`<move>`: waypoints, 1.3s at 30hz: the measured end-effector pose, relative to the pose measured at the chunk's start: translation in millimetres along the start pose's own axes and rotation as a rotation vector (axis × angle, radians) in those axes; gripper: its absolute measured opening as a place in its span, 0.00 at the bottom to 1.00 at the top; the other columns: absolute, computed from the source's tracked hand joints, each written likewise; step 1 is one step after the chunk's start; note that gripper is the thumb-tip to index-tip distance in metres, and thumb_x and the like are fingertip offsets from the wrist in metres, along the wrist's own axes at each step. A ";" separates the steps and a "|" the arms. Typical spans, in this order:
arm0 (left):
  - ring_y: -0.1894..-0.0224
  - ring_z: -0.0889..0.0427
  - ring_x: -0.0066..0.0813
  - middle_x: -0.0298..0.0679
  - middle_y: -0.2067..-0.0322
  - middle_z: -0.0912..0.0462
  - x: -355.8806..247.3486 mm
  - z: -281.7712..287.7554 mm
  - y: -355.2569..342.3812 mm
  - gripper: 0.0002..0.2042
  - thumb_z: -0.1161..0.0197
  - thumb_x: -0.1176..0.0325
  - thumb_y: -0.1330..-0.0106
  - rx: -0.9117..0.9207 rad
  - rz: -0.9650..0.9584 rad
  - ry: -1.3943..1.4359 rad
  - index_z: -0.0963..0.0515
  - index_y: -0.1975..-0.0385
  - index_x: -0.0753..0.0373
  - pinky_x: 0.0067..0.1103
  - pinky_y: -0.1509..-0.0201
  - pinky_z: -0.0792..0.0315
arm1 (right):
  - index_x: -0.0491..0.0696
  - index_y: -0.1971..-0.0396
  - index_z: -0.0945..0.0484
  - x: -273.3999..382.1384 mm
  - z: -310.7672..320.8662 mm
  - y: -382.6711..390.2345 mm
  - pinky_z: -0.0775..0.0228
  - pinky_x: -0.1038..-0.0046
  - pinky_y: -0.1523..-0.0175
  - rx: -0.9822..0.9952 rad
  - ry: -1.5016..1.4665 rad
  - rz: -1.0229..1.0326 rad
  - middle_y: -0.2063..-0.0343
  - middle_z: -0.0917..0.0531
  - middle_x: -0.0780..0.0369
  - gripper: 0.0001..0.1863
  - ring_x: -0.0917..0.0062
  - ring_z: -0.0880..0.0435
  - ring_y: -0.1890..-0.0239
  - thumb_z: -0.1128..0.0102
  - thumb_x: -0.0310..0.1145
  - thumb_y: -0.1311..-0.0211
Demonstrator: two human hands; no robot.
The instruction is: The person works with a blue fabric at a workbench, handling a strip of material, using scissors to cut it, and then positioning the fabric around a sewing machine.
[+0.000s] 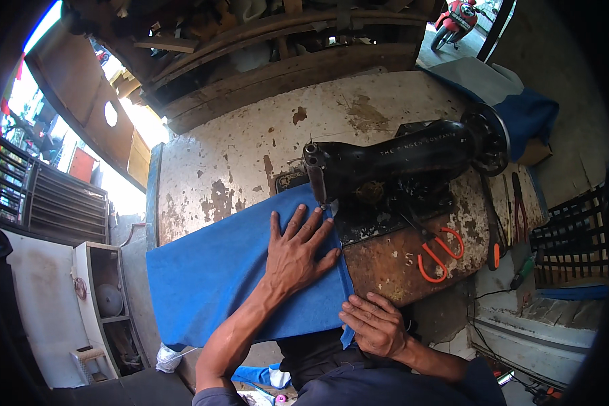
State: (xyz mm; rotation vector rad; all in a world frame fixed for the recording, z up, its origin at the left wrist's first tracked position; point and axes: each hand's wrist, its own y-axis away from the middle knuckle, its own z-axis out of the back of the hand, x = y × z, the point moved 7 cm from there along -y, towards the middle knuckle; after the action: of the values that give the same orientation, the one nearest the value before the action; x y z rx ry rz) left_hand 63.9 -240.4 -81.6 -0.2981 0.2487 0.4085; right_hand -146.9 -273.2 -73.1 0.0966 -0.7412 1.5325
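A blue cloth (pixel 210 271) lies across the worn tabletop, its far corner under the needle end of a black sewing machine (pixel 392 152). My left hand (pixel 298 247) rests flat on the cloth, fingers spread, their tips close to the presser foot. A folded strip or hem runs along the cloth's right edge, from the foot down to the table's front. At the near end of that edge, my right hand (pixel 375 326) has its fingers together and curled over the hem; its thumb is hidden. The needle tip cannot be made out.
Right of the machine's bed lie scissors with orange handles (pixel 432 268), red-handled pliers (pixel 520 210) and a green-handled tool (pixel 523 271). A black plastic basket (pixel 575 237) stands at the far right. Wooden planks (pixel 284 74) border the table's back. A white cabinet (pixel 91 298) stands left.
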 end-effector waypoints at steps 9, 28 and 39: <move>0.40 0.29 0.43 0.40 0.48 0.23 6.1 5.3 -11.3 0.27 0.30 0.50 0.43 -0.107 -0.087 -0.008 0.19 0.45 0.56 0.58 0.30 0.46 | 0.48 0.53 0.13 -7.7 -1.4 -12.2 0.35 0.64 0.32 0.038 0.002 -0.034 0.48 0.13 0.62 0.18 0.74 0.19 0.39 0.36 0.26 0.45; 0.45 0.22 0.35 0.34 0.54 0.18 -1.0 9.2 -4.7 0.17 0.27 0.60 0.43 -0.143 -0.280 -0.007 0.14 0.53 0.53 0.56 0.28 0.46 | 0.47 0.54 0.13 -7.4 11.8 -23.8 0.31 0.64 0.41 -0.072 -0.138 -0.044 0.50 0.13 0.61 0.19 0.69 0.18 0.41 0.33 0.23 0.50; 0.39 0.26 0.40 0.37 0.44 0.19 -40.7 11.7 40.2 0.22 0.31 0.60 0.39 0.037 -0.138 0.019 0.19 0.43 0.53 0.56 0.28 0.48 | 0.45 0.56 0.13 -6.5 22.1 5.2 0.29 0.62 0.40 -0.129 -0.139 -0.058 0.51 0.13 0.62 0.17 0.69 0.18 0.46 0.33 0.24 0.49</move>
State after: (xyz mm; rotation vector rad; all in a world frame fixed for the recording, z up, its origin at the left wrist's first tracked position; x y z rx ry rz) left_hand 12.7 -215.6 -68.1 -0.2808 0.2526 0.2642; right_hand -159.0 -289.4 -61.1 0.1286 -0.9383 1.4299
